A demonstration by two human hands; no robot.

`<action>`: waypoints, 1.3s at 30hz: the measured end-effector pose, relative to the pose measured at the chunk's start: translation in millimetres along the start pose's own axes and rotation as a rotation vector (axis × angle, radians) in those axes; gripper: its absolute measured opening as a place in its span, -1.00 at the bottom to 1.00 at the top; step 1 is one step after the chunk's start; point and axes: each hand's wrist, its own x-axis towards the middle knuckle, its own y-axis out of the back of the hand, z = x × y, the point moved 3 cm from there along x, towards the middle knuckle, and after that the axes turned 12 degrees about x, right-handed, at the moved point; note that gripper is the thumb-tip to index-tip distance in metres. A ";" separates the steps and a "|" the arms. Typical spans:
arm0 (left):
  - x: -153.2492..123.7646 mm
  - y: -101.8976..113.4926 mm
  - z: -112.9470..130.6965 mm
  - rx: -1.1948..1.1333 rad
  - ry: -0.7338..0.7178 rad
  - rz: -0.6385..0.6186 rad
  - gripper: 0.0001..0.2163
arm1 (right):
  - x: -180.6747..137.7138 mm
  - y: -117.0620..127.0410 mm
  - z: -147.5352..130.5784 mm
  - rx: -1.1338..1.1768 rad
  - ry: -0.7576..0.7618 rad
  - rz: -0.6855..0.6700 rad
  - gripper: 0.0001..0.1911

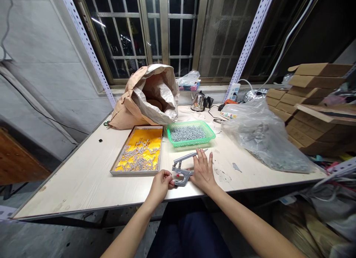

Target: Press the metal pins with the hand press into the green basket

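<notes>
A small grey hand press tool (182, 171) with a long lever stands near the front edge of the pale wooden table (83, 176). My left hand (161, 184) is pinched closed at the tool's left jaw, holding something too small to make out. My right hand (203, 171) lies flat with fingers stretched out, resting on the tool's base beside the lever. A shallow cardboard tray with yellow lining (139, 154) holds several small metal pieces to the left. Behind the tool sits a green plastic basket (190, 134) full of similar metal parts.
A large crumpled brown paper sack (147, 96) lies open at the back. A clear plastic bag (264, 137) of parts sprawls on the right. Stacked cardboard boxes (306, 98) fill the right edge. A metal kettle (198, 101) stands by the barred window.
</notes>
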 end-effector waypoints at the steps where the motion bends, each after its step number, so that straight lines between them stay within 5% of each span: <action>1: 1.8 -2.3 1.3 -0.082 0.010 0.011 -0.79 | 1.2 1.3 -0.5 -0.005 0.003 -0.008 -0.48; 15: 3.6 -14.8 -3.0 -0.136 -0.102 0.133 -0.49 | 10.0 9.2 -4.7 -0.063 0.032 -0.031 -0.48; 21: -2.4 -14.9 7.0 0.053 -0.112 0.122 -0.59 | 6.6 7.8 -5.6 -0.091 0.001 -0.035 -0.43; 29: -3.9 -8.3 18.9 0.399 -0.313 0.039 -0.52 | 4.9 9.1 -9.2 -0.124 -0.029 -0.044 -0.38; 39: -0.7 -3.6 9.9 0.349 -0.293 0.001 -0.39 | 7.6 8.1 -4.0 -0.079 0.052 -0.025 -0.73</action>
